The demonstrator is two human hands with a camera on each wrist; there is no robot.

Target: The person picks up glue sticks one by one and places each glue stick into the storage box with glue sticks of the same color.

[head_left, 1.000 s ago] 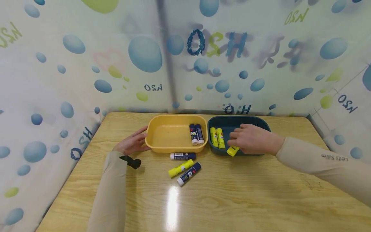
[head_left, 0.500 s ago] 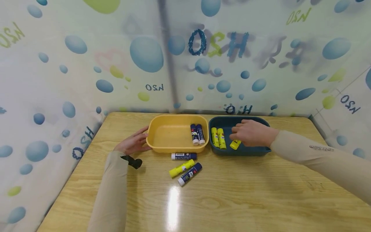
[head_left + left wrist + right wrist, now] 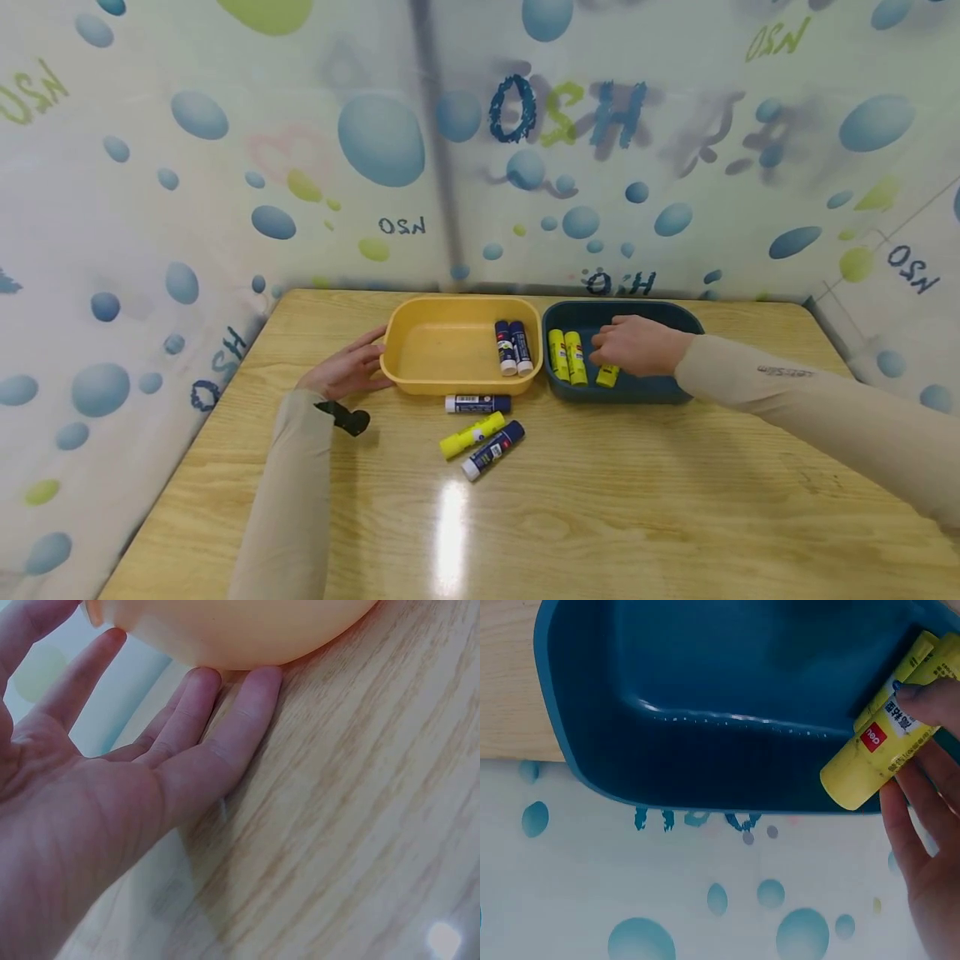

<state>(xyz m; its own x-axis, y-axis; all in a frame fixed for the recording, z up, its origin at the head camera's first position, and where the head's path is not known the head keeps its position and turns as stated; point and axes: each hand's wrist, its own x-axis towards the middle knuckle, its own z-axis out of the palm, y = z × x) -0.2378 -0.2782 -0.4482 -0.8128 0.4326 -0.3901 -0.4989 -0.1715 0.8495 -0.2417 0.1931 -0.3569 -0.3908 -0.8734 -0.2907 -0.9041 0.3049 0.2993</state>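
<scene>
My right hand [image 3: 636,346] is over the dark blue tray [image 3: 678,390] and holds a yellow glue stick [image 3: 881,742] between thumb and fingers. Two more yellow glue sticks [image 3: 575,358] lie side by side at that tray's left end. At the yellow tray [image 3: 420,385], my left hand [image 3: 348,367] rests against the left side, its spread fingertips at the wall in the left wrist view. Inside the yellow tray, two navy glue sticks [image 3: 506,348] with white ends lie at the right.
In front of the trays on the wooden table [image 3: 600,517] lie a navy glue stick [image 3: 477,404], a yellow glue stick [image 3: 473,435] and another navy glue stick [image 3: 492,451]. A patterned sheet [image 3: 480,208] hangs behind the table.
My right hand has carried the yellow glue stick from the blue tray's front edge further inside, beside the two yellow ones. The left hand stays at the yellow tray.
</scene>
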